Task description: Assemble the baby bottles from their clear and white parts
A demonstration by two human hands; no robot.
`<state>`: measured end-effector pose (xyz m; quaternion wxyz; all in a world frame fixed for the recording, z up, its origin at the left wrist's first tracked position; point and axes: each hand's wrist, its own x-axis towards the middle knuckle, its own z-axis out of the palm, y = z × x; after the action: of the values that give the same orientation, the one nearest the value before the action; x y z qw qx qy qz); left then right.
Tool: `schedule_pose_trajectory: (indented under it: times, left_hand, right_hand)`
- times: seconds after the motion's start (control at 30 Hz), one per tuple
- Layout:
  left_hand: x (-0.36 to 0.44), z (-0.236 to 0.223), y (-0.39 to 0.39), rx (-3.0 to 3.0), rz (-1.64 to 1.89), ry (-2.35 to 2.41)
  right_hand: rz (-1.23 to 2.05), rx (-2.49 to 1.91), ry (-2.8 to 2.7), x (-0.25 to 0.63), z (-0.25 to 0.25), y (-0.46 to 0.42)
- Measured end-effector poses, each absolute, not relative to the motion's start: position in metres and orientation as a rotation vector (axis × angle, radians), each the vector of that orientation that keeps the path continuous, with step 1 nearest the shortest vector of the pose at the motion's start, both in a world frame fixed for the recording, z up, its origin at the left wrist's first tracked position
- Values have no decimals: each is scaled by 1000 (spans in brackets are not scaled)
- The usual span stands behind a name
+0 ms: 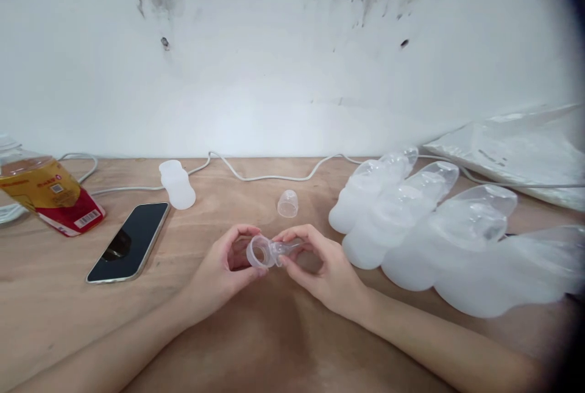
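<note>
Wooden counter [228,210] against a stained white wall [292,76], cable [274,178] along the back. Clear plastic piece [275,250] mid-counter: left hand [222,265] pinching its ring [251,254], right hand [326,268] gripping its narrow end [295,247].

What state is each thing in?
Left hand: gripping clear ring
Right hand: pinching clear teat
Clear ring, clear teat: touching
Clear dome: unheld
Grouped bottles: clear tops on
Lone bottle: no clear top
Phone: face up, dark
Drink bottle: liquid inside
Cable: slack
Plastic bag: crinkled

There are two hands [219,268] [326,265], one phone [128,245], one drink bottle [55,192] and one loose clear cup [287,204].
</note>
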<state>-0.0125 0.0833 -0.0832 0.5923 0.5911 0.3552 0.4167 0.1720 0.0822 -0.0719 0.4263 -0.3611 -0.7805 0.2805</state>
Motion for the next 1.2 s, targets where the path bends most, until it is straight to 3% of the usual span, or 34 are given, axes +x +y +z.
schedule_pose_trajectory:
  times: [0.63, 0.93, 1.2]
  left_hand:
    - [-12, -77, 77, 1574, 990, 922]
    - [-12, -79, 77, 1540, 988, 871]
    - [-13, -70, 73, 1784, 1026, 1067]
  right_hand:
    - [418, -920, -1913, 174, -73, 81]
    - [137, -628, -2344, 171, -74, 78]
    - [364, -716, -2187, 169, -72, 75]
